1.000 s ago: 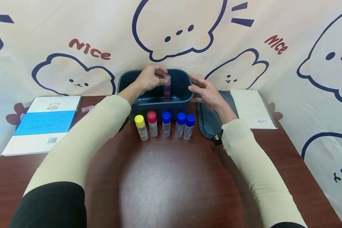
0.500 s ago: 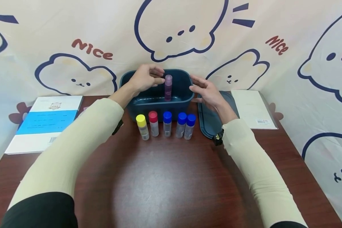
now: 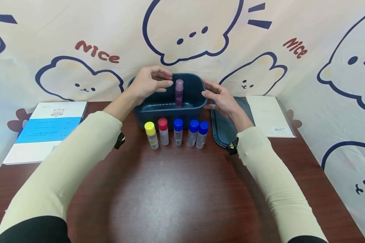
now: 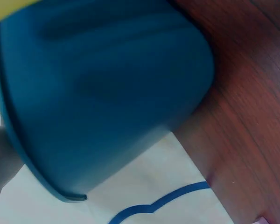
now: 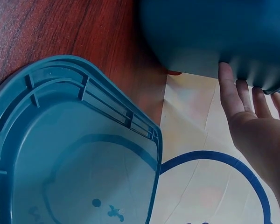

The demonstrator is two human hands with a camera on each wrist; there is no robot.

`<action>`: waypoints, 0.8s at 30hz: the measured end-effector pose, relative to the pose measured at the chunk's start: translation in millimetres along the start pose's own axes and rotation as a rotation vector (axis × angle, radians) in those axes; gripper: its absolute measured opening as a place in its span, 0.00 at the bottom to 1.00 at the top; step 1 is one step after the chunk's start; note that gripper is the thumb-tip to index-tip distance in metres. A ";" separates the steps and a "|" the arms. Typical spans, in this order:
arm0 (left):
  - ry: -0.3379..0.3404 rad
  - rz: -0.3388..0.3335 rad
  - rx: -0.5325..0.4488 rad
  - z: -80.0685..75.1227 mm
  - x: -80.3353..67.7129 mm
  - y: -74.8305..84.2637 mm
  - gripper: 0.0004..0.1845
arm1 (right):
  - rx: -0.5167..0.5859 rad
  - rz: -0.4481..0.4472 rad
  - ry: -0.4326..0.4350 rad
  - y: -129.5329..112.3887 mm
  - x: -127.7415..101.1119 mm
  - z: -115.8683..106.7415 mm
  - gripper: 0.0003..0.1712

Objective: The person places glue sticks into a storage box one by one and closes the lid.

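In the head view a dark teal plastic bin (image 3: 170,116) stands against the back wall. Upright inside it is a purple capped tube (image 3: 178,96). My left hand (image 3: 147,82) hovers over the bin's left part, fingers extended and apart from the tube, holding nothing. The right hand (image 3: 222,99) touches the bin's right wall with its fingertips; the right wrist view shows these fingers (image 5: 229,88) fairly straight against the outside. Before the bin stand small clear bottles: one with a yellow cap (image 3: 150,128), one with a red cap (image 3: 163,125), and several with blue caps (image 3: 178,125).
A teal lid (image 3: 226,126) lies to the right of the bin, partly under the right forearm. Beyond it is a pale book (image 3: 269,116). A white and blue book (image 3: 53,126) lies on the left of the brown table (image 3: 176,189). A patterned cloth (image 3: 115,30) hangs behind.
My left hand has let go of the purple tube and moved left and slightly up from it. The tube stands where it was released. The right hand stays at the bin.
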State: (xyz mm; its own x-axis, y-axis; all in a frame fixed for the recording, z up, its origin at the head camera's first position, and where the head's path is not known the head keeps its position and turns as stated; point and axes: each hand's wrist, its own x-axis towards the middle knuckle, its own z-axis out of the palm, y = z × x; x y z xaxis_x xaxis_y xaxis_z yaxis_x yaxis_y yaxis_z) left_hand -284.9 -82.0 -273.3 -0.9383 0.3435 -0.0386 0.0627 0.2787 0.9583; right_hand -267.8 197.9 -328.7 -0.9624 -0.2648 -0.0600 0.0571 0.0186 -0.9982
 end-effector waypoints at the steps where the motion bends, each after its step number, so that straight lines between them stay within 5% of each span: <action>1: -0.004 0.009 -0.006 1.1 -1.4 0.9 0.20 | 0.001 -0.001 0.000 -0.2 -0.1 -0.4 0.32; 8: -0.016 0.050 -0.017 1.6 -12.0 -0.1 0.16 | 0.010 0.000 0.006 -0.6 -0.4 -1.7 0.32; 24: 0.057 0.091 0.012 -27.0 -58.2 -6.5 0.14 | -0.004 -0.003 0.012 1.4 1.1 1.0 0.31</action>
State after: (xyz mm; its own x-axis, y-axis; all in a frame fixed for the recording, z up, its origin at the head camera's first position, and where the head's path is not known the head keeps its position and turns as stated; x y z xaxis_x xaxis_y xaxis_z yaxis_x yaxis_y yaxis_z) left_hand -239.9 -128.0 -269.6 -0.9463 0.3167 0.0652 0.1525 0.2593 0.9537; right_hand -268.6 196.6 -330.2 -0.9657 -0.2535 -0.0564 0.0527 0.0217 -0.9984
